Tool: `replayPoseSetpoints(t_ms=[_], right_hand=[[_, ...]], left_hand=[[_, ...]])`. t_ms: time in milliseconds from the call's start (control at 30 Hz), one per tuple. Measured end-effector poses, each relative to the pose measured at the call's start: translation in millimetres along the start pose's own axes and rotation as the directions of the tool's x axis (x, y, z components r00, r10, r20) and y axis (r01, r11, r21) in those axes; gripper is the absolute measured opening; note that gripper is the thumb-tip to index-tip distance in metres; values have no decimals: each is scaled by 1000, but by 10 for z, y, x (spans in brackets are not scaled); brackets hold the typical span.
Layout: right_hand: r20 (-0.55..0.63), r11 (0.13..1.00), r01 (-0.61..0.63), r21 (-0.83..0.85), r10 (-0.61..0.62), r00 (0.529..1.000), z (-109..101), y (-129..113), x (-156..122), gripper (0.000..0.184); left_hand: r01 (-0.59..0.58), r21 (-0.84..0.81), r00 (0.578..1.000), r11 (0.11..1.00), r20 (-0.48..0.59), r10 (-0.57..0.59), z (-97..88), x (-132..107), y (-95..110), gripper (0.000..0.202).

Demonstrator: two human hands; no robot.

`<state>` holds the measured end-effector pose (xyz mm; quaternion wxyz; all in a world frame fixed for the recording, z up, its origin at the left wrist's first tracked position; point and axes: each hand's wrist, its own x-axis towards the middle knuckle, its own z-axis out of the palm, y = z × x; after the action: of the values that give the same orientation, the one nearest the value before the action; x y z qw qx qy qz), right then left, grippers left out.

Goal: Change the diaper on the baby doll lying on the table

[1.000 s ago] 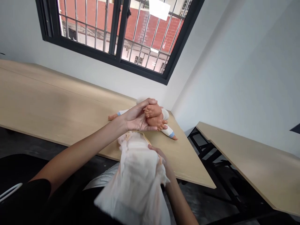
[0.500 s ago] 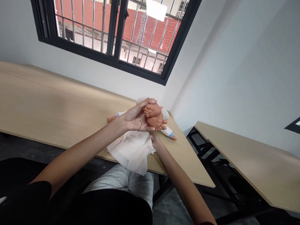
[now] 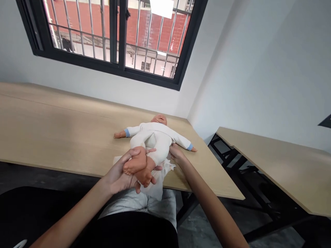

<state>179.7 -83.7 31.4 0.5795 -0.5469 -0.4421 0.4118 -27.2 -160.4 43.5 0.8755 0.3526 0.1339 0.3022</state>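
Note:
A baby doll (image 3: 155,127) in a white suit with blue cuffs lies on its back on the wooden table, arms spread and head toward the window. My left hand (image 3: 124,174) is wrapped round its bare lower legs and holds them together above the table's front edge. Beneath the legs and bottom spreads a thin white diaper (image 3: 156,190), which hangs over that edge toward my lap. At the doll's right-hand hip in the view is my right hand (image 3: 176,151); its fingers are hidden under the doll and by the diaper's frilly edge.
The light wooden table (image 3: 64,127) runs left along the wall, below a barred window (image 3: 113,38). A second table (image 3: 274,158) on black legs stands to the right, across a gap. My lap (image 3: 131,203) is close to the front edge.
The doll's legs have come down and toward me in my left hand, so its body and head now show. My right hand stays low beside its hip. The view has shifted slightly.

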Motion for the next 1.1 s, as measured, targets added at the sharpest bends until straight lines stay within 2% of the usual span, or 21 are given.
replayPoseSetpoints(t_ms=[67, 133, 267, 400, 500, 600, 633, 767, 867, 933, 1033, 1100], right_hand=[[-6, 992, 97, -87, -98, 995, -157, 97, -56, 49], [-73, 971, 182, -152, -195, 978, -308, 197, -203, 56], [161, 938, 293, -184, -265, 951, -450, 312, -695, 36], [207, 879, 398, -262, -352, 913, -381, 290, -1142, 42], [277, 827, 457, -328, -378, 884, -290, 272, -1364, 51], [303, 778, 471, -415, -370, 878, -193, 293, -1526, 63], [288, 760, 470, -448, -375, 881, -164, 302, -1563, 62], [218, 693, 495, -525, -452, 865, -150, 318, -1594, 35], [168, 640, 514, -571, -523, 836, -305, 311, -1518, 30], [134, 608, 513, -607, -558, 819, -465, 306, -1440, 27], [141, 546, 524, -653, -592, 793, -702, 312, -1299, 22], [149, 507, 524, -684, -606, 781, -821, 336, -1200, 20]], left_hand=[[7, -29, 1000, 1000, -22, -7, -71, -42, -123, 70], [21, -67, 999, 998, -24, -23, -139, -41, -268, 73], [16, -101, 1000, 995, 13, -14, -201, 41, -551, 78], [20, -138, 999, 990, 27, -17, -133, 96, -656, 77], [34, -210, 999, 977, 21, -30, -80, 83, -627, 66], [109, -279, 994, 954, 41, -101, -72, 51, -580, 66], [120, -292, 993, 949, 41, -113, -75, 39, -565, 66], [85, -236, 996, 968, -6, -89, -98, -44, -478, 58], [51, -145, 997, 988, -54, -60, -153, -171, -358, 53], [-14, -71, 993, 997, -117, 6, -219, -282, -254, 50], [-102, 120, 963, 988, -238, 129, -332, -443, -77, 43], [-97, 285, 932, 954, -310, 188, -385, -514, 44, 40]])
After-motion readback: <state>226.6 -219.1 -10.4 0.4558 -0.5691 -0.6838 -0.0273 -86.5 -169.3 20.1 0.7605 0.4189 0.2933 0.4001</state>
